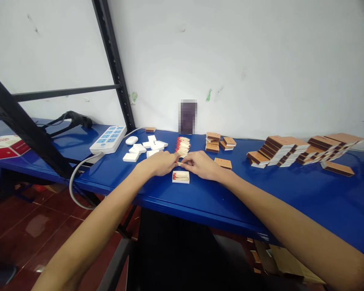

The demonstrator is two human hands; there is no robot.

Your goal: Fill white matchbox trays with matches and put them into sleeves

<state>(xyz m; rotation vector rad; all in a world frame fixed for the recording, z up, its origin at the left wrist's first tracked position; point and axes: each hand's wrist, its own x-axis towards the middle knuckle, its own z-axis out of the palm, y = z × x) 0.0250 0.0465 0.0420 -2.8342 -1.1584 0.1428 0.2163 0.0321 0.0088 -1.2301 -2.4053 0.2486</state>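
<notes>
My left hand [164,162] and my right hand [200,163] meet at the near edge of a pile of red-tipped matches [183,146] on the blue table. Fingers of both hands are pinched on a few matches [179,163], the left at the red heads and the right at the plain ends. How many they hold is too small to tell. Just below the hands lies a white matchbox tray [181,181] with some matches inside, heads to the left. More white trays [138,148] are scattered beyond my left hand. A brown matchbox [223,163] lies beside my right wrist.
Stacked matchboxes [279,147] stand along the right side, with a smaller stack [212,141] behind my right hand. On the left are a white power strip [109,139] with its cable, a white oval object [131,140] and a black metal rack post [115,60].
</notes>
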